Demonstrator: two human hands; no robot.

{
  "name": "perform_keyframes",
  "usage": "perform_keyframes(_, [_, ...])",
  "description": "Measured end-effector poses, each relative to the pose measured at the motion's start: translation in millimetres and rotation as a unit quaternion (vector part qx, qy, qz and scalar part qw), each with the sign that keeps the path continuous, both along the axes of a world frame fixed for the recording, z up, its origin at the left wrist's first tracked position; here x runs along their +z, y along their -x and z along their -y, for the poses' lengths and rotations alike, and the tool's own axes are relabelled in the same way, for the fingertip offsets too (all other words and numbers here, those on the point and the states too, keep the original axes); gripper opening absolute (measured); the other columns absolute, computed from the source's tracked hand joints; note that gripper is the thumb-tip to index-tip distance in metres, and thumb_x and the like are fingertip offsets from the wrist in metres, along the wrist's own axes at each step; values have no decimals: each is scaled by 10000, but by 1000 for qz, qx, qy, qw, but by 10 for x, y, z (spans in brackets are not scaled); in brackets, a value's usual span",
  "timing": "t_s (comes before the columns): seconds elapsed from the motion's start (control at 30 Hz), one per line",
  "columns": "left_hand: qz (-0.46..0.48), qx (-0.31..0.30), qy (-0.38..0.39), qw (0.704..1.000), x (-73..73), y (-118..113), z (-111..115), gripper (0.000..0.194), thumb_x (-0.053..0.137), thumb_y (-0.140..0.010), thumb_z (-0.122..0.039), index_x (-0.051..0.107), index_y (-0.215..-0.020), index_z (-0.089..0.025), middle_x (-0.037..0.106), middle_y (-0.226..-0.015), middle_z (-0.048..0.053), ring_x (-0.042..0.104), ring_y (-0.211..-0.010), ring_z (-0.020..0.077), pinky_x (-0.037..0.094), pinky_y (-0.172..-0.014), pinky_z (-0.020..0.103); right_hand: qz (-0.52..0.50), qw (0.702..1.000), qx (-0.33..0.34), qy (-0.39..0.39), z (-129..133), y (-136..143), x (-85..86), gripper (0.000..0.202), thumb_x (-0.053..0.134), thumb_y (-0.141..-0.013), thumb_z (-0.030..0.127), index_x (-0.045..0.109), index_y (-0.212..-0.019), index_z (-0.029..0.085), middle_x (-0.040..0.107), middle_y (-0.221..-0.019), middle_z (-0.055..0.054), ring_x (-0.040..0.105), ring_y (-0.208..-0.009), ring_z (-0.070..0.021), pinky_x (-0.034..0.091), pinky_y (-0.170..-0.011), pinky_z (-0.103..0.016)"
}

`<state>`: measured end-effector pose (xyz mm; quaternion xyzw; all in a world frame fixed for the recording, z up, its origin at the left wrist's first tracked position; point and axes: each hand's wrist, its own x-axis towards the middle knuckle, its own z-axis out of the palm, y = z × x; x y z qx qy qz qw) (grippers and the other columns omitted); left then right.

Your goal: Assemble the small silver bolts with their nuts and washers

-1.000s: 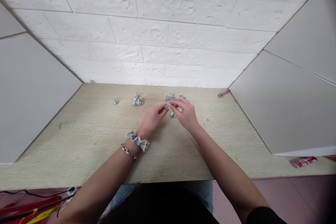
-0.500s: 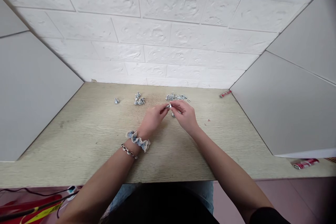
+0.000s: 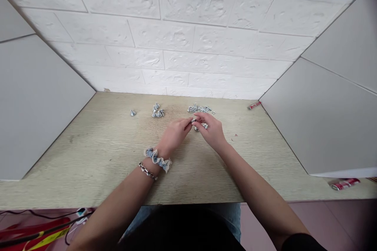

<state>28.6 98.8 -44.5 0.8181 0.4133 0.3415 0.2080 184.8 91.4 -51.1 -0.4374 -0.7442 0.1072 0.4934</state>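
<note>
Together our left hand [image 3: 173,134] and right hand [image 3: 212,130] pinch a small metal fastener [image 3: 194,120], fingertips closed; it looks hard, light and slippery, best gripped at its ends.

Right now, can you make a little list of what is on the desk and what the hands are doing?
left hand: fingertips pinch a small metal part
right hand: fingertips meet the same part from the other side
left wrist: scrunchie and chain bracelet
pile behind the hands: small metal pieces
pile to the left: more pieces, one lone piece further left
back right corner: red tube
front right edge: another red tube
surface: pale wood desk
</note>
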Motion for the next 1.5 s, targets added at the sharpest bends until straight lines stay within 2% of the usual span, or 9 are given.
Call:
perform_keyframes(0.5, [-18, 25, 1, 1000, -7, -9, 2, 243, 433, -884, -281, 631, -978, -179, 644, -834, 42, 577, -749, 161, 424, -742, 251, 61, 997, 24, -41, 13, -19, 47, 186, 478, -868, 233, 650, -938, 240, 652, -963, -22, 603, -913, -155, 497, -812, -312])
perform_keyframes(0.63, [-18, 11, -2, 1000, -3, -17, 14, 253, 436, -885, -278, 612, -1044, -192, 644, -906, 45, 579, -792, 167, 417, -761, 253, 63, 998, -3, 10, -4, -44, 28, 138, 538, -840, 317, 644, -855, 230, 660, -815, -7, 608, -760, -151, 493, -704, -286])
perform_keyframes(0.8, [-6, -15, -3, 1000, -4, -79, 70, 234, 422, -892, -279, 629, -965, -197, 635, -850, 34, 566, -732, 147, 401, -685, 229, 99, 991, -82, 34, -6, -23, 18, 390, 417, -869, 499, 522, -652, 192, 550, -640, -16, 520, -616, -153, 427, -615, -295])
perform_keyframes(1.0, [-1, -43, 4, 999, -89, -199, 127, 197, 460, -845, -195, 605, -723, -141, 597, -697, 45, 504, -597, 122, 365, -584, 225, 7, 997, -74, -4, 25, 154, 36, 461, 227, -910, 532, 500, -1055, 190, 527, -1151, -111, 463, -1120, -223, 341, -962, -417])
perform_keyframes(1.23, [95, 10, 107, 990, -39, -158, 72, 213, 470, -822, -260, 620, -722, -145, 607, -655, 15, 529, -615, 126, 381, -577, 216, -127, 979, 58, 147, 155, 269, 57, 549, 332, -885, 541, 353, -1304, 187, 316, -1405, -107, 284, -1305, -212, 282, -1060, -386])
perform_keyframes(1.3, [162, 49, 156, 973, -28, -106, -6, 219, 494, -807, -309, 620, -742, -142, 605, -659, 14, 545, -624, 133, 406, -579, 220, -165, 967, 85, 176, 195, 252, 95, 513, 390, -871, 527, 408, -1265, 198, 446, -1307, -110, 401, -1229, -212, 360, -1001, -375])
perform_keyframes(1.37, [253, 82, 206, 942, -31, -56, -92, 254, 533, -780, -368, 609, -743, -128, 597, -662, 23, 560, -614, 136, 441, -590, 233, -246, 945, 96, 193, 217, 207, 134, 400, 398, -876, 502, 530, -1093, 193, 635, -875, -60, 607, -873, -177, 475, -832, -345])
perform_keyframes(1.43, [327, 104, 234, 910, -34, -27, -154, 301, 585, -739, -416, 601, -739, -115, 585, -650, 29, 567, -603, 136, 467, -608, 248, -326, 923, 80, 186, 214, 152, 163, 348, 390, -883, 475, 563, -793, 188, 449, -475, 48, 499, -472, -110, 496, -660, -305])
perform_keyframes(1.5, [366, 103, 247, 891, -29, -28, -170, 331, 638, -696, -423, 613, -793, -107, 586, -657, 31, 570, -603, 132, 476, -626, 254, -355, 918, 53, 168, 191, 107, 175, 361, 411, -875, 442, 497, -634, 188, 315, -420, 75, 370, -389, -79, 472, -588, -273])
